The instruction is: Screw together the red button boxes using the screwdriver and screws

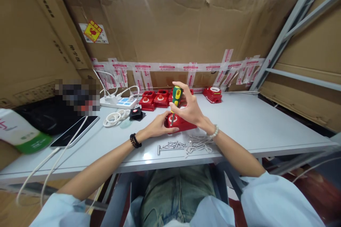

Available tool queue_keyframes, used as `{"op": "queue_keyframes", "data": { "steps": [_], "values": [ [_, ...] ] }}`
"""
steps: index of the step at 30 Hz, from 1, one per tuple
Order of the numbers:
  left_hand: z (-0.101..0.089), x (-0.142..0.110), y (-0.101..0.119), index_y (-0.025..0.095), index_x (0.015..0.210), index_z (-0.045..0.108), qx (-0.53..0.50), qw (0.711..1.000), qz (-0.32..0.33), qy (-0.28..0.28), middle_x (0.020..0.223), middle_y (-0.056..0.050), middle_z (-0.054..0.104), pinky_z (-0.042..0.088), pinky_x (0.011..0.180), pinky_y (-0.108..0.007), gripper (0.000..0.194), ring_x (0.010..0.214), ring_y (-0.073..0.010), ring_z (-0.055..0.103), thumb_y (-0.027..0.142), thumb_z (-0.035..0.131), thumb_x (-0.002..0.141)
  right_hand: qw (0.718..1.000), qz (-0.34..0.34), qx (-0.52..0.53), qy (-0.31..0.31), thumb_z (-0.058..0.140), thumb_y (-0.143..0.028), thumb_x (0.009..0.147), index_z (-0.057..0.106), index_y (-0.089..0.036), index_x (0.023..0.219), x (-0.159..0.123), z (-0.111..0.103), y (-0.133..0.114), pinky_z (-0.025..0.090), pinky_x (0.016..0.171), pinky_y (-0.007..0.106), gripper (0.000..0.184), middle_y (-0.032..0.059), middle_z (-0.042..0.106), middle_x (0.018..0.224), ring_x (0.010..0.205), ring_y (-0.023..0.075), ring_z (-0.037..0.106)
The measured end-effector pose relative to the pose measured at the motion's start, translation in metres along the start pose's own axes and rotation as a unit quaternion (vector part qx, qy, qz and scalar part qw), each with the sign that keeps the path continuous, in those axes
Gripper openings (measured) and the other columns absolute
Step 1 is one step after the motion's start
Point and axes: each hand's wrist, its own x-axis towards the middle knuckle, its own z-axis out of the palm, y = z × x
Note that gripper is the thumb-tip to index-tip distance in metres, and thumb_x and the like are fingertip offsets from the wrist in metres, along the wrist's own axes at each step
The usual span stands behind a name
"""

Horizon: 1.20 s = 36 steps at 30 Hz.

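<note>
My right hand (190, 106) grips a screwdriver (177, 95) with a green and yellow handle, held nearly upright. Its shaft points down at a red housing (183, 125) with a white curved mark on its face; whether the tip sits in a screw is too small to tell. From the left side, my left hand (160, 125) is closed around the edge of that housing and steadies it on the table. Just in front of it lie several silver screws (173, 145) and a tangle of thin white cords (199, 143).
Behind my hands stands a row of similar red housings (161, 98), with another one (212, 94) farther right. To the left are a black part (136, 113), a coiled white cable (116, 117), a power strip (119, 103) and a tablet (76, 133). A cardboard wall (170, 32) closes off the back.
</note>
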Motion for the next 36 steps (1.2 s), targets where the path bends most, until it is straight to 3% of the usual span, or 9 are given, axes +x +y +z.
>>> {"op": "queue_keyframes", "data": {
  "steps": [7,14,19,24,28,32,36],
  "values": [
    [0.001,0.000,-0.002,0.015,0.103,0.056,0.004,1.000,0.008,0.006,0.085,-0.004,0.065,0.047,0.062,-0.029,0.051,0.070,-0.0176,0.060,0.055,0.073,0.075,1.000,-0.004,0.006,-0.006,0.058,-0.021,0.082,0.036,-0.028,0.139,-0.001,0.002,0.001,0.054,0.061,0.028,0.061,-0.0017,0.058,0.088,0.066,0.0118,0.056],
    [0.002,0.001,-0.002,0.015,0.105,0.057,0.000,1.000,0.022,0.009,0.084,-0.005,0.066,0.048,0.064,-0.030,0.050,0.072,-0.0190,0.061,0.053,0.073,0.076,0.999,-0.023,-0.015,-0.017,0.060,-0.024,0.082,0.038,-0.026,0.139,-0.001,0.001,-0.004,0.057,0.069,0.031,0.060,0.0037,0.063,0.115,0.071,0.0114,0.060],
    [0.004,0.001,-0.006,0.015,0.103,0.058,0.003,0.999,0.036,0.014,0.079,-0.004,0.066,0.049,0.067,-0.031,0.048,0.075,-0.0211,0.062,0.052,0.073,0.076,0.999,-0.023,-0.021,-0.021,0.061,-0.026,0.083,0.039,-0.026,0.140,-0.001,0.003,-0.005,0.059,0.073,0.031,0.061,0.0057,0.060,0.127,0.078,0.0131,0.063],
    [0.004,0.001,-0.009,0.015,0.099,0.058,0.015,0.999,0.032,0.015,0.074,-0.002,0.064,0.045,0.060,-0.029,0.046,0.067,-0.0182,0.059,0.052,0.072,0.076,0.999,-0.032,-0.014,-0.022,0.063,-0.030,0.084,0.040,-0.026,0.141,0.000,0.003,-0.005,0.059,0.080,0.034,0.061,0.0063,0.057,0.135,0.087,0.0156,0.064],
    [0.004,0.001,-0.008,0.016,0.092,0.057,0.019,0.999,0.021,0.018,0.066,0.001,0.061,0.039,0.053,-0.026,0.043,0.057,-0.0144,0.053,0.052,0.072,0.075,0.998,-0.028,-0.008,-0.059,0.066,-0.033,0.084,0.036,-0.027,0.145,0.003,0.001,-0.009,0.058,0.086,0.037,0.068,0.0057,0.056,0.138,0.086,0.0161,0.064],
    [0.005,0.001,-0.004,0.017,0.076,0.055,0.015,1.000,0.013,0.003,0.057,0.002,0.058,0.035,0.048,-0.026,0.038,0.050,-0.0128,0.050,0.052,0.070,0.077,0.993,-0.038,-0.010,-0.108,0.062,-0.027,0.085,0.032,-0.029,0.149,0.006,-0.004,-0.013,0.056,0.090,0.038,0.071,0.0073,0.046,0.149,0.086,0.0158,0.063],
    [0.004,0.002,-0.004,0.016,0.080,0.056,0.029,1.000,0.008,-0.004,0.061,0.000,0.060,0.037,0.050,-0.027,0.040,0.053,-0.0145,0.052,0.053,0.071,0.077,0.988,-0.038,0.012,-0.149,0.061,-0.027,0.086,0.024,-0.031,0.151,0.009,-0.007,-0.009,0.057,0.081,0.037,0.075,0.0083,0.041,0.152,0.078,0.0138,0.060]
  ]
}}
